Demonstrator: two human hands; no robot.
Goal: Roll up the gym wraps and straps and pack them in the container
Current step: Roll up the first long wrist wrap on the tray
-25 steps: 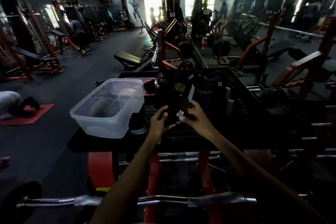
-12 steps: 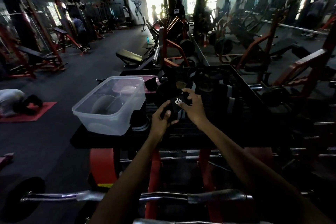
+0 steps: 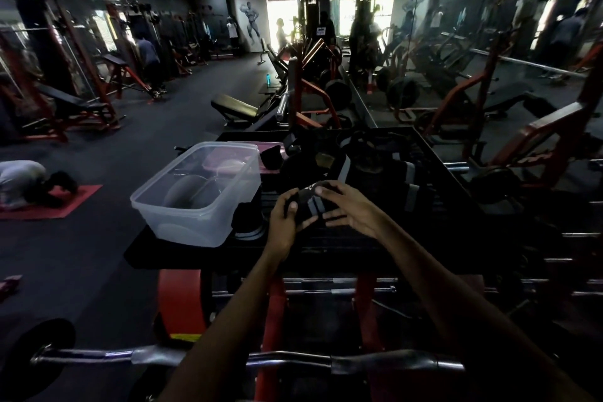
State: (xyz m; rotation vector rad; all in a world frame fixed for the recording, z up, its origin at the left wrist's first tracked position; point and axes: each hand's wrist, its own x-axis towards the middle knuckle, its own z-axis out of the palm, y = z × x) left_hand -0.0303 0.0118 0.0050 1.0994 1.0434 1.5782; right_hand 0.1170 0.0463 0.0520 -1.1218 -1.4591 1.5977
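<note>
I see a black wrap with grey stripes (image 3: 308, 206), bundled into a rough roll and held above the dark worktop (image 3: 342, 238). More black wraps with grey bands (image 3: 375, 170) lie heaped behind it. The clear plastic container (image 3: 199, 196) sits open on the worktop's left end, tilted slightly.

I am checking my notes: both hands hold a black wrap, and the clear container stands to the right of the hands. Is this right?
One detail is wrong. The head view shows the container to the left of the hands, not the right. Both the left hand and the right hand do hold the black wrap.
</note>
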